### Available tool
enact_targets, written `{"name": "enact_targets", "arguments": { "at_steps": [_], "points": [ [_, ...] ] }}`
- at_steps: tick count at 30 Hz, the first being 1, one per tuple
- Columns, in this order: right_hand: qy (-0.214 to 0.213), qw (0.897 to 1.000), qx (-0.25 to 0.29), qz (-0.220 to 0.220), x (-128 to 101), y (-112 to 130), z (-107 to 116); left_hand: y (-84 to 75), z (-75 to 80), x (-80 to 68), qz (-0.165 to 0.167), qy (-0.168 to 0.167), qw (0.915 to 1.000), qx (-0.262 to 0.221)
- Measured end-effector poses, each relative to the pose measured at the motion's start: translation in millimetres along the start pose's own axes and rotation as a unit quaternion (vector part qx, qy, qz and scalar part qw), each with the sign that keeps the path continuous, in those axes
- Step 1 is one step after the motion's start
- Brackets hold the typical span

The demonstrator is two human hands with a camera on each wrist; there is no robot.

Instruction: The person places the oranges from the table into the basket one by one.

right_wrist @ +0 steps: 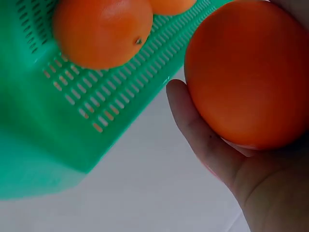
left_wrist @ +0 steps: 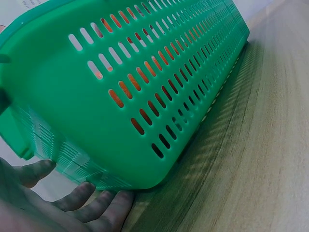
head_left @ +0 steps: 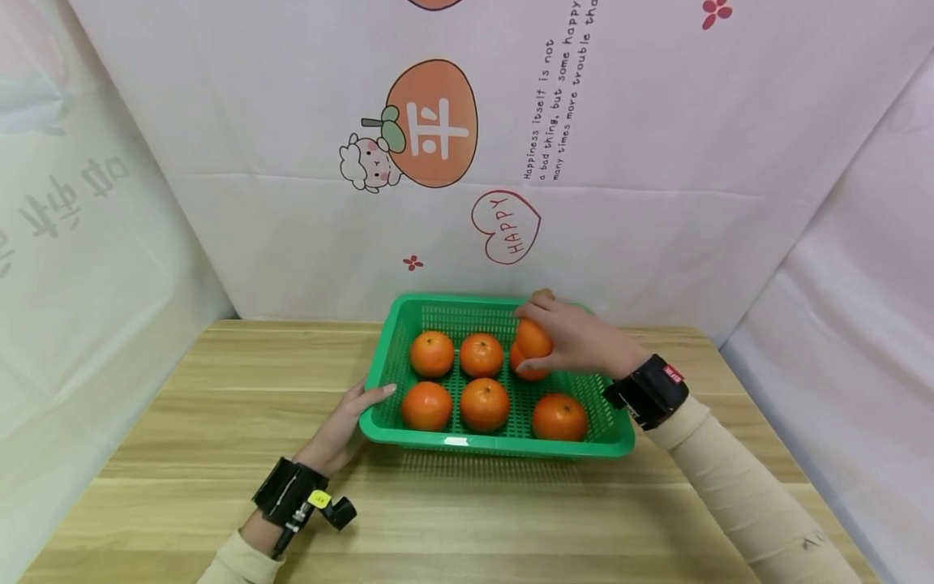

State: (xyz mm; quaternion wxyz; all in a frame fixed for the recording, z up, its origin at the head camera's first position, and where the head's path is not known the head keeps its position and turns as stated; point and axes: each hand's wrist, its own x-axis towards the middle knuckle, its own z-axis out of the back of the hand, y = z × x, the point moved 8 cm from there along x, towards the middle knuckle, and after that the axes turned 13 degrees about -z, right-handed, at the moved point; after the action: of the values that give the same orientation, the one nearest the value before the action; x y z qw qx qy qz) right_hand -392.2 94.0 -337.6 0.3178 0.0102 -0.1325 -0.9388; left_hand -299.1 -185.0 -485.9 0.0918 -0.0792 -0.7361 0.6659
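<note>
A green slotted plastic basket (head_left: 496, 444) sits on the wooden table and holds several oranges. My right hand (head_left: 565, 337) is over its back right corner and grips one orange (head_left: 534, 339), just above another orange (head_left: 527, 371) lying in the basket. In the right wrist view the held orange (right_wrist: 248, 72) fills my palm, with the basket floor (right_wrist: 58, 121) and a loose orange (right_wrist: 99, 31) beside it. My left hand (head_left: 368, 401) rests with straight fingers against the basket's front left corner. In the left wrist view my fingertips (left_wrist: 91, 203) touch the bottom edge of the basket wall (left_wrist: 145, 72).
The wooden table (head_left: 182, 422) runs out left, right and in front of the basket. A printed cloth backdrop (head_left: 511, 162) hangs close behind the basket, and pale sheets close off both sides. Black camera straps sit on both wrists.
</note>
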Motion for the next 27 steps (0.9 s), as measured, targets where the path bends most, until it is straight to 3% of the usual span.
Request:
{"name": "enact_targets", "arguments": {
  "at_steps": [11,23,27],
  "points": [
    [0.073,0.997,-0.029,0.014,8.6,15.4,-39.4,0.4,0.9,-0.5,0.005,-0.006,1.0000,0.004],
    [0.099,0.994,-0.048,0.026,8.1,21.9,-55.5,0.5,1.9,0.0,0.006,-0.008,0.9999,0.007],
    [0.125,0.991,-0.041,0.019,7.2,19.2,-65.1,1.2,2.2,0.7,0.004,-0.007,0.9999,0.007]
  ]
}}
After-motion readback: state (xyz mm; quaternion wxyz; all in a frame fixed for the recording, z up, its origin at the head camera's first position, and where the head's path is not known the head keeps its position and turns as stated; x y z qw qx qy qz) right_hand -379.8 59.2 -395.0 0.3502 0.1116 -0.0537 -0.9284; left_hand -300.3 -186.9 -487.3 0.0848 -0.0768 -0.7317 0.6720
